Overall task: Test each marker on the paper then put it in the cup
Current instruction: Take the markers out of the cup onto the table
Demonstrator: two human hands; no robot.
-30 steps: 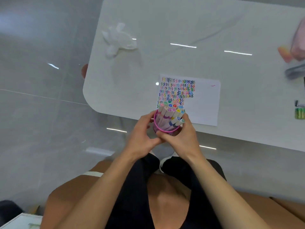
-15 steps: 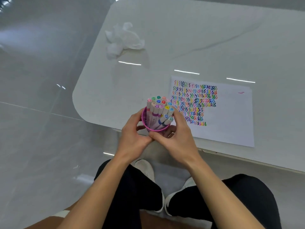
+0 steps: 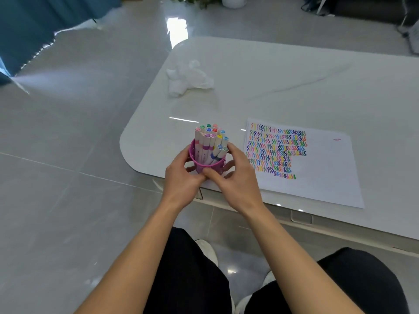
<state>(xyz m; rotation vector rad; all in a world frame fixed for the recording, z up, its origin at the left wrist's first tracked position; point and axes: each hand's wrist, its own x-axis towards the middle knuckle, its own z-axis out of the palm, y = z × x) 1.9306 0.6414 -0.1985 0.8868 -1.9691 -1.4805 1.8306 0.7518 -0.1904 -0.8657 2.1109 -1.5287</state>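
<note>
No writing is legible, even on the paper (image 3: pixel 317 182).

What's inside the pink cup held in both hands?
The pink cup holds a tight bundle of capped markers, mostly upright, two at the right leaning. Their lower ends and the cup's bottom are hidden by its wall and by the left hand and right hand gripping it.

Pink cup (image 3: pixel 205 164) upright at table corner — full of capped markers (image 3: pixel 210 138); scribbled paper (image 3: pixel 301 162) just right.
</note>
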